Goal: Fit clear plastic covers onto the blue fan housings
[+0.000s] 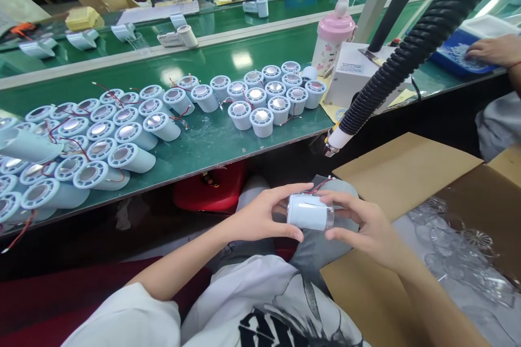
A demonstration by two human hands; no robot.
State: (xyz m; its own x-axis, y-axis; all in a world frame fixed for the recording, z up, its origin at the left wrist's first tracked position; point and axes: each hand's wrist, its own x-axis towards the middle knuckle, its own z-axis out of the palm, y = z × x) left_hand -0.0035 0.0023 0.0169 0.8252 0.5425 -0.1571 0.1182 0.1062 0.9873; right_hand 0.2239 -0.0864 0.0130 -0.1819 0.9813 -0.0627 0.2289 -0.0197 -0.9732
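In front of my lap a light-blue plastic cylinder (307, 212) lies sideways between my hands. My left hand (271, 214) is closed round its left end, thumb below and fingers above. With thumb and fingers my right hand (358, 219) grips the right end, where a clear plastic cup (329, 217) fits at the cylinder's end. Thin red and black wires (319, 186) stick out behind it. On the green bench stand many similar light-blue housings (261, 121) with round metallic centres, some trailing wires. More of them lean at the left (130, 157).
At my right sits an open cardboard box (407, 173) holding clear plastic parts (459, 249). A black ribbed hose (407, 59) hangs over the bench edge beside a white box (350, 76) and a pink-lidded bottle (334, 38). Co-workers' hands (494, 51) show at right and across the belt.
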